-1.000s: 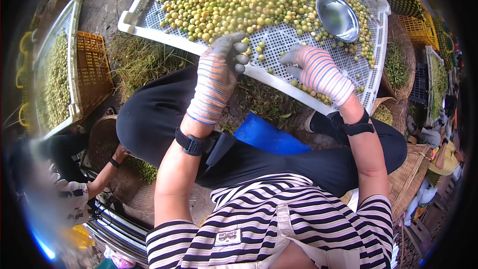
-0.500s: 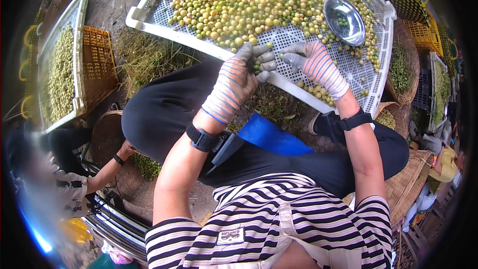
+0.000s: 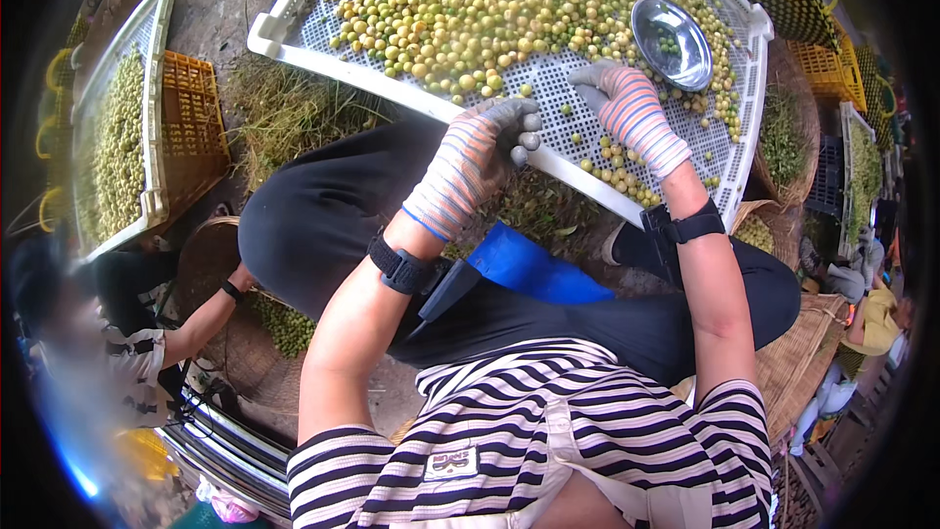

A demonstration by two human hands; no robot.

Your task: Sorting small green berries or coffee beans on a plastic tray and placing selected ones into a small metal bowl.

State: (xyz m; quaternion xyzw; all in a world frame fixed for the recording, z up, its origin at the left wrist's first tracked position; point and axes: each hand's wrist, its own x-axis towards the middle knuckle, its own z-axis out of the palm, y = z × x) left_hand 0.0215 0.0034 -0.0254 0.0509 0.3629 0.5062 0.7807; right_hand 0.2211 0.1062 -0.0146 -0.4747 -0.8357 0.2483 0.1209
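My left hand (image 3: pixel 490 142), in a striped glove with grey-coated fingers, is curled closed at the near edge of a white perforated tray (image 3: pixel 387 88). Its palm is turned out of sight, but half a second earlier small green fruits showed in it. My right hand (image 3: pixel 625 106), gloved alike, hovers above the tray's mesh with its fingers drawn together. Whether anything sits between those fingertips is hidden. Small round yellow-green fruits (image 3: pixel 470 5) pile up across the tray's far part, and a few lie loose near my right hand. A shiny metal bowl (image 3: pixel 697 61) with some green fruits stands at the right.
At left, another fruit-filled tray (image 3: pixel 154 137) rests on an orange crate (image 3: pixel 194 113), and a person's arm (image 3: pixel 201 328) reaches to a wicker basket (image 3: pixel 220 264). Cut stems (image 3: pixel 294 113) lie on the ground. Blue material (image 3: pixel 534 269) lies between my legs.
My right hand has moved away from the left, up and slightly right over the tray. My left hand has turned and its fingers have curled, hiding the fruits in its palm.
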